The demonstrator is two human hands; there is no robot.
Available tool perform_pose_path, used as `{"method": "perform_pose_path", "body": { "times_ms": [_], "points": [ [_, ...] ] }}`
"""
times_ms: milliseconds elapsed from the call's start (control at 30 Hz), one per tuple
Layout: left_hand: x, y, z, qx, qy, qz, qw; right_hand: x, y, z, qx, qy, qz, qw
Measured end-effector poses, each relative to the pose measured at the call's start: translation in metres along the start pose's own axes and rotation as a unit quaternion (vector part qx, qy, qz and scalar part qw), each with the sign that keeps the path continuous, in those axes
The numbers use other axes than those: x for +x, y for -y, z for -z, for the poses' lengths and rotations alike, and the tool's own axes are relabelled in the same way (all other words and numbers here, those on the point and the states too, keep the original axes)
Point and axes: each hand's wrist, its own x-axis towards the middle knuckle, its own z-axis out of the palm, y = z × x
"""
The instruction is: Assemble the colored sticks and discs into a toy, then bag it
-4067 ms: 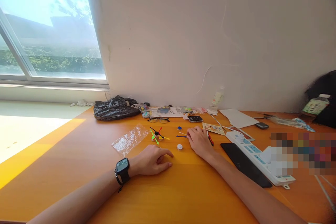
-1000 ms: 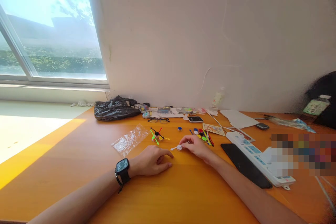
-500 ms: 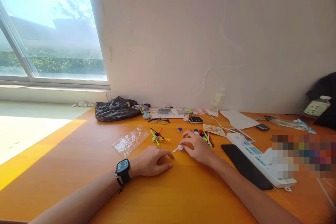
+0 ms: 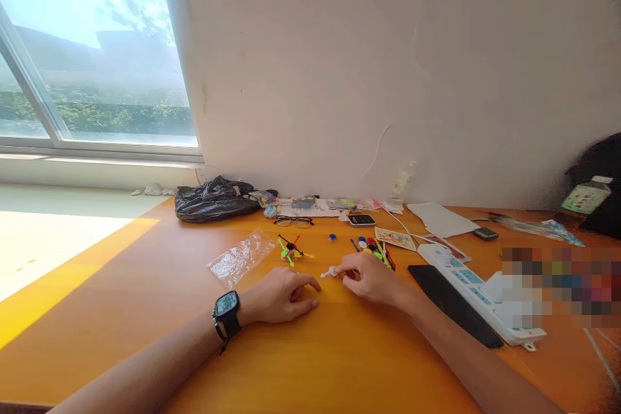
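A small white arrow spinner [image 4: 330, 272] lies on the wooden table between my hands, its arrow tip pointing left. My right hand [image 4: 371, 278] is closed at its right side, with bent fingertips on its edge; the fingers partly hide it. My left hand [image 4: 288, 295] rests on the table left of the spinner, index finger and thumb stretched out and apart, holding nothing. Beyond it sits a cluster of stacked arrow spinners [image 4: 291, 249] in black, red, green and yellow. A blue round piece [image 4: 332, 237] lies alone, and behind my right hand are several mixed coloured spinner parts [image 4: 373, 247].
A clear plastic bag [image 4: 242, 259] lies at left. Farther back are a black bag [image 4: 216, 199], glasses [image 4: 294, 222] and a small black device [image 4: 361, 220]. A white power strip [image 4: 478, 297] and a long black pad [image 4: 453, 304] lie on the right, near my forearm.
My right hand has shifted slightly right and lower, its fingers curling in at the white spinner's edge. A blue arrow behind it has come into view. My left hand stays put.
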Motion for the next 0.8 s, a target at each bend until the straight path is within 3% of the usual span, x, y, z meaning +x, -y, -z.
{"method": "perform_pose_path", "body": {
  "times_ms": [333, 500, 800],
  "points": [
    [0.0, 0.002, -0.003, -0.014, -0.014, 0.003, 1.0, 0.006, 0.001, 0.0, -0.016, 0.034, -0.008, 0.999],
    [0.0, -0.002, -0.001, -0.014, -0.011, 0.008, 1.0, 0.002, 0.001, -0.005, -0.016, 0.011, 0.01, 1.0],
    [0.0, -0.004, 0.0, -0.016, -0.033, -0.013, 0.999, 0.015, -0.026, -0.003, 0.145, -0.071, -0.026, 0.987]
  ]
}}
